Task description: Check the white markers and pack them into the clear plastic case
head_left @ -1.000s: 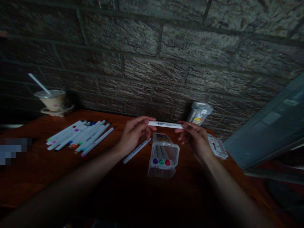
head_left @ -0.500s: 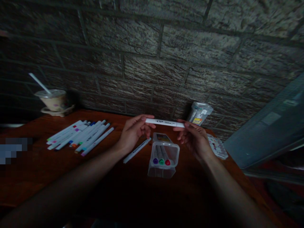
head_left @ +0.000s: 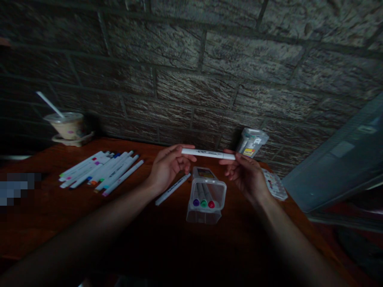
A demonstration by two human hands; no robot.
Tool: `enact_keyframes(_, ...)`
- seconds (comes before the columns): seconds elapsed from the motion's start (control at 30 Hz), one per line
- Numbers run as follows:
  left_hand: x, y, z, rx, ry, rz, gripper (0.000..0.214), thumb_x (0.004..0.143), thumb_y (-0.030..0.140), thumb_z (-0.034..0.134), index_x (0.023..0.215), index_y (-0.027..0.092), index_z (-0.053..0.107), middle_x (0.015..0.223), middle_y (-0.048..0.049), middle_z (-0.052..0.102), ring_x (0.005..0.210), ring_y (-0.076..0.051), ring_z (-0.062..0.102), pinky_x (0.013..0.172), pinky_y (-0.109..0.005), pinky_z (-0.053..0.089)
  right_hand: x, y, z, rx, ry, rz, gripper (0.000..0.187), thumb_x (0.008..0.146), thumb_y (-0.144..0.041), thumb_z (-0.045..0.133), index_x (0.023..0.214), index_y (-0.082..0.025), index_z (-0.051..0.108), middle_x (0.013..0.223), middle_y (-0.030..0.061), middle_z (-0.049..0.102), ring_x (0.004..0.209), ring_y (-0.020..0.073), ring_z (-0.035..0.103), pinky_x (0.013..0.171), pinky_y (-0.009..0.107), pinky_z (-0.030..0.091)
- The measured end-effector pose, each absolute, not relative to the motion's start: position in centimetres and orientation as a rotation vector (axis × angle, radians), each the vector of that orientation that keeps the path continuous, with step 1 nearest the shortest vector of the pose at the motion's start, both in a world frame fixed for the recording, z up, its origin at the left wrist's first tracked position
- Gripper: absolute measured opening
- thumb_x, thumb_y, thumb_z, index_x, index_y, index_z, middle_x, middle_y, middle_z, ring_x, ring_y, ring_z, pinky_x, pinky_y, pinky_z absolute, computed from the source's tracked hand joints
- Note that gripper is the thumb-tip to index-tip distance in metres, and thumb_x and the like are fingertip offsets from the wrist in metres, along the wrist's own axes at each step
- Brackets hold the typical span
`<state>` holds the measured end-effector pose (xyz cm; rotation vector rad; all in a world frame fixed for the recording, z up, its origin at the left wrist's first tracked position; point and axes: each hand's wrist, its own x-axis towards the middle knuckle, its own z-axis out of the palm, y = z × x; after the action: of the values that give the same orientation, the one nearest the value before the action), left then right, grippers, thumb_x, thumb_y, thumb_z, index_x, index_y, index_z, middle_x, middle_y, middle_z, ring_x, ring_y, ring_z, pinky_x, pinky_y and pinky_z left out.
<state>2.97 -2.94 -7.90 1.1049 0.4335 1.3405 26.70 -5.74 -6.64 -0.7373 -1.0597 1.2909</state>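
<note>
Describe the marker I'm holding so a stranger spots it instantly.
Find the block wall, then the table below it. Above that, the left hand and right hand hold a white marker. Unlike the loose markers, it is held at both ends.

Dim; near tabletop (head_left: 170, 217) seemingly deep in shadow.

Lidded cup (head_left: 65, 128) with white straw (head_left: 49, 104), rough block wall (head_left: 194, 85)

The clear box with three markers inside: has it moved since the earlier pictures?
No; judged against the brick wall, the clear box stays put.
</note>
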Motion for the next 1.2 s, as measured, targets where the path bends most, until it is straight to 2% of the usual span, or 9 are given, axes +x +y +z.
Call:
enact_keyframes(0.37, 3.0, -3.0, -7.7, 1.107, 0.447, 1.330, 0.034, 0.093, 0.034, 0.064, 0.110, 0.007, 0.074, 0.082, -0.0121, 0.077, 0.054, -0.014, 0.061, 0.051, -0.027, 0.051, 26.8, -5.5, -7.0, -0.777, -1.067, 1.262, 0.025, 0.086, -0.035, 0.073, 0.099, -0.015, 0.081, 0.086, 0.0114, 0.084, 0.052, 0.0140, 0.068, 0.044, 0.022, 0.053)
enact_keyframes(0.67, 3.2, -2.5, -8.7, 1.339, 0.594, 1.377, 0.026, 0.094, 0.038, 0.071, 0.109, 0.016, 0.075, 0.083, -0.0066, 0.077, 0.052, -0.010, 0.059, 0.048, -0.022, 0.050, 26.6, -5.3, -7.5, -0.802, -1.111, 1.184, 0.023, 0.076, -0.034, 0.089, 0.094, -0.022, 0.082, 0.084, 0.0060, 0.084, 0.053, 0.0118, 0.071, 0.044, 0.019, 0.053)
enact_keyframes(0.93, 3.3, -2.5, -8.9, 1.474, 0.709, 1.353, 0.025, 0.087, 0.033, 0.080, 0.104, 0.015, 0.076, 0.071, -0.0028, 0.074, 0.046, -0.008, 0.056, 0.044, -0.020, 0.044, 26.4, -5.1, -8.4, -0.862, -1.211, 1.013, 0.021, 0.074, -0.033, 0.093, 0.086, -0.021, 0.081, 0.072, 0.0041, 0.080, 0.050, 0.0129, 0.070, 0.041, 0.021, 0.052)
enact_keyframes(1.1, 3.2, -2.5, -9.1, 1.536, 0.778, 1.358, 0.022, 0.084, 0.031, 0.082, 0.100, 0.017, 0.076, 0.072, -0.0020, 0.073, 0.050, -0.010, 0.059, 0.046, -0.020, 0.046, 26.1, -5.3, -8.3, -0.914, -1.249, 0.962, 0.023, 0.073, -0.034, 0.093, 0.084, -0.021, 0.079, 0.063, 0.0031, 0.077, 0.049, 0.0137, 0.068, 0.042, 0.023, 0.053)
enact_keyframes(1.2, 3.2, -2.5, -9.1, 1.579, 0.784, 1.396, 0.019, 0.084, 0.031, 0.082, 0.096, 0.018, 0.077, 0.066, 0.0004, 0.069, 0.049, -0.010, 0.058, 0.046, -0.020, 0.044, 26.1, -5.2, -8.2, -0.921, -1.262, 0.938, 0.022, 0.073, -0.035, 0.093, 0.084, -0.021, 0.079, 0.065, 0.0034, 0.077, 0.050, 0.0138, 0.068, 0.042, 0.023, 0.053)
